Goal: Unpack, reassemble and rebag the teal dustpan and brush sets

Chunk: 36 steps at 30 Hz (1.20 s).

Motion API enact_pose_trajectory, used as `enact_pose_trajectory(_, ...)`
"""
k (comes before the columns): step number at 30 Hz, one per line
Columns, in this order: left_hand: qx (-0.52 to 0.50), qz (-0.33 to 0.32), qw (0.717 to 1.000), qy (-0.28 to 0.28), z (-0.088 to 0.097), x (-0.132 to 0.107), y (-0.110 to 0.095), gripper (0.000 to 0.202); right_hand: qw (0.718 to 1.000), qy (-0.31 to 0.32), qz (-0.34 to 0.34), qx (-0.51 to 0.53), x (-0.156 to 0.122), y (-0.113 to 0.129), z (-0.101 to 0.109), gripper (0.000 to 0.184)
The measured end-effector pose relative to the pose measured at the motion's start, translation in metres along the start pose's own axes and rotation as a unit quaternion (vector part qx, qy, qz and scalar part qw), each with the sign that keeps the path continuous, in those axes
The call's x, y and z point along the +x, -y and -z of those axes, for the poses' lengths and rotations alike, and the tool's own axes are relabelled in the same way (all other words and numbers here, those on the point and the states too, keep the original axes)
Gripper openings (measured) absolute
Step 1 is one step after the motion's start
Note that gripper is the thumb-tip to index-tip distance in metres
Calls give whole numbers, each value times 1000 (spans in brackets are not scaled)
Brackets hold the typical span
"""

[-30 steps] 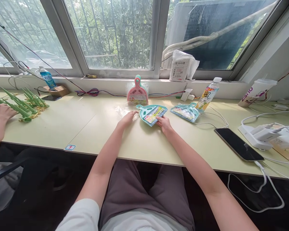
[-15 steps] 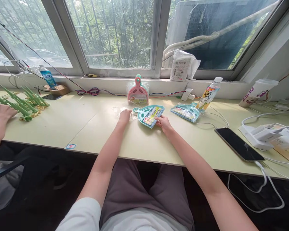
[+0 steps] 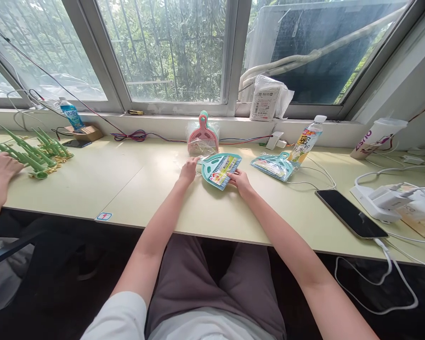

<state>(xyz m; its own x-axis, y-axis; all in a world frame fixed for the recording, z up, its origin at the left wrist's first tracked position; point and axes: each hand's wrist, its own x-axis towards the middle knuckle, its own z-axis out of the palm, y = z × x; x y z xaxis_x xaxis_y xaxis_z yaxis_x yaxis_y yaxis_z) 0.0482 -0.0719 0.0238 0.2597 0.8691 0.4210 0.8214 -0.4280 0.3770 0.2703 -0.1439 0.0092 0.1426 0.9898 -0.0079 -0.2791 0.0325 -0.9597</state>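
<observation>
A mint-green toy-size dustpan (image 3: 208,168) with a blue-bristled brush and a printed label card lies tilted between my hands. My right hand (image 3: 241,182) grips its lower right edge, thumb on the card. At the handle end, my left hand (image 3: 188,171) is closed on a clear plastic bag (image 3: 202,147), which rises loosely in front of a pink dustpan set. Whether those fingers also touch the handle cannot be seen. The pink dustpan set (image 3: 202,130), with green behind it, leans upright in clear wrapping against the wall. Another wrapped mint dustpan set (image 3: 274,166) lies to the right.
Right of me are a drink bottle (image 3: 306,140), a plastic cup (image 3: 377,137), a phone (image 3: 350,212) and a power strip (image 3: 375,205) with white cables. Far left, another person's hand (image 3: 2,165) rests by green spiky parts (image 3: 35,153). Wires (image 3: 134,135) run along the wall.
My left hand has moved slightly right, up to the handle end of the dustpan. The clear plastic has shifted from the tabletop to in front of the pink set. My right hand keeps its grip.
</observation>
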Motion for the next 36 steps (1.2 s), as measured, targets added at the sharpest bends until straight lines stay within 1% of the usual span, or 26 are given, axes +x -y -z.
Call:
enact_pose_trajectory(2, -83, -73, 994, 1, -8, 2, -2, 58, 1000, -5, 11, 8, -1, 0, -2, 18)
enact_pose_trajectory(3, -118, -96, 988, -7, -10, 3, -3, 56, 1000, -7, 16, 13, -2, 0, -2, 18)
enact_pose_trajectory(4, -147, -103, 983, -23, -11, 4, -3, 55, 1000, -9, 21, 19, -2, 0, -2, 18)
enact_pose_trajectory(5, -170, -96, 980, -47, -11, 5, -3, 55, 999, -13, 25, 27, -3, 1, -2, 18)
enact_pose_trajectory(7, -203, -56, 971, -113, -8, 7, -3, 63, 998, -18, 33, 43, -4, 3, -2, 17)
enact_pose_trajectory(9, -230, 1, 955, -185, -3, 8, -3, 80, 997, -25, 40, 58, -5, 5, -2, 17)
enact_pose_trajectory(11, -278, 64, 928, -239, 3, 8, -3, 98, 995, -31, 51, 75, -6, 7, -2, 16)
enact_pose_trajectory(12, -321, 98, 910, -245, 4, 9, -2, 104, 994, -34, 57, 82, -7, 8, -2, 16)
enact_pose_trajectory(13, -378, 130, 887, -230, 6, 10, -2, 108, 993, -37, 62, 89, -7, 9, -2, 17)
enact_pose_trajectory(14, -444, 158, 859, -198, 6, 10, -2, 109, 993, -37, 66, 94, -7, 9, -2, 17)
enact_pose_trajectory(15, -511, 177, 827, -152, 6, 11, -1, 105, 993, -35, 67, 96, -7, 10, -3, 18)
enact_pose_trajectory(16, -572, 182, 794, -101, 6, 12, -1, 97, 993, -30, 67, 95, -7, 10, -3, 18)
enact_pose_trajectory(17, -620, 174, 764, -53, 5, 13, -1, 86, 993, -24, 67, 94, -7, 10, -4, 19)
enact_pose_trajectory(18, -653, 157, 741, -14, 5, 13, -2, 74, 993, -16, 68, 90, -7, 10, -5, 20)
enact_pose_trajectory(19, -673, 138, 726, 13, 4, 13, -3, 64, 994, -7, 68, 86, -7, 10, -5, 21)
enact_pose_trajectory(20, -684, 120, 718, 32, 4, 13, -4, 57, 994, -1, 68, 82, -8, 9, -7, 22)
enact_pose_trajectory(21, -689, 105, 715, 50, 5, 12, -5, 54, 994, 2, 69, 79, -8, 9, -8, 22)
enact_pose_trajectory(23, -688, 83, 715, 89, 6, 8, -9, 59, 994, -1, 69, 82, -9, 7, -10, 22)
enact_pose_trajectory(26, -676, 55, 711, 188, 8, 1, -17, 69, 991, -29, 72, 107, -10, 6, -9, 21)
enact_pose_trajectory(29, -652, 42, 696, 297, 7, -6, -26, 71, 986, -61, 73, 135, -9, 7, -6, 21)
enact_pose_trajectory(30, -644, 41, 692, 323, 6, -8, -29, 70, 985, -67, 72, 141, -9, 7, -5, 21)
enact_pose_trajectory(31, -641, 43, 689, 336, 6, -9, -31, 68, 984, -69, 71, 145, -8, 7, -4, 20)
enact_pose_trajectory(32, -643, 49, 687, 336, 5, -9, -33, 63, 984, -69, 69, 148, -8, 8, -4, 20)
enact_pose_trajectory(33, -651, 56, 685, 323, 5, -9, -33, 57, 984, -68, 66, 150, -8, 8, -4, 19)
enact_pose_trajectory(34, -666, 62, 681, 299, 5, -8, -33, 51, 985, -65, 62, 151, -7, 9, -4, 19)
enact_pose_trajectory(36, -707, 67, 668, 222, 6, -5, -30, 44, 986, -55, 57, 146, -7, 9, -5, 20)
